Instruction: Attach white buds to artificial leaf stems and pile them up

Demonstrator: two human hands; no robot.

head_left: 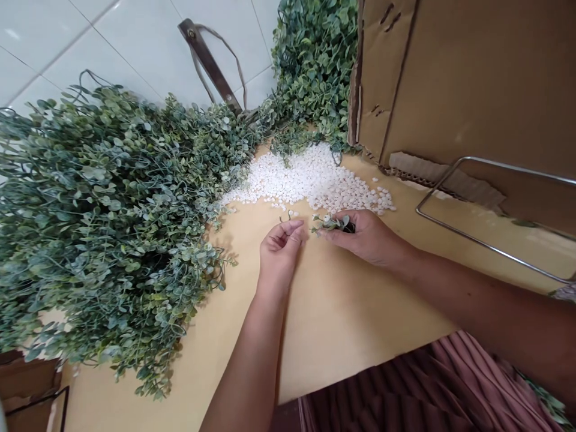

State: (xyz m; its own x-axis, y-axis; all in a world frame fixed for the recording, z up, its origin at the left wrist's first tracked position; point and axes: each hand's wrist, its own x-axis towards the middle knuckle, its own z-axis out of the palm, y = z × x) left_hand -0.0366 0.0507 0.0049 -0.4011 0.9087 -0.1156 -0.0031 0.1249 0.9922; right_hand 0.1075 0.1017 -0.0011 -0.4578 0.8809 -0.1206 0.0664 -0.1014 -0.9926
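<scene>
My right hand (360,233) is closed around a small sprig of artificial green leaves (333,223), whose leafy tip points left towards my other hand. Thumb and fingertips of my left hand (282,239) are pinched together a short way to the left. A thin green stem (288,216) shows just above those fingers and seems to be held in them; its lower part is hidden. Right behind both hands, a spread heap of small white plastic beads (306,177) lies on the tan tabletop (333,312).
A big pile of artificial greenery (112,192) covers the left side, with another bunch (315,66) at the back. A cardboard box (477,84) stands at the right beside a bent metal wire frame (477,240). A dark strip with a loop (211,63) leans against the white tiles (135,36).
</scene>
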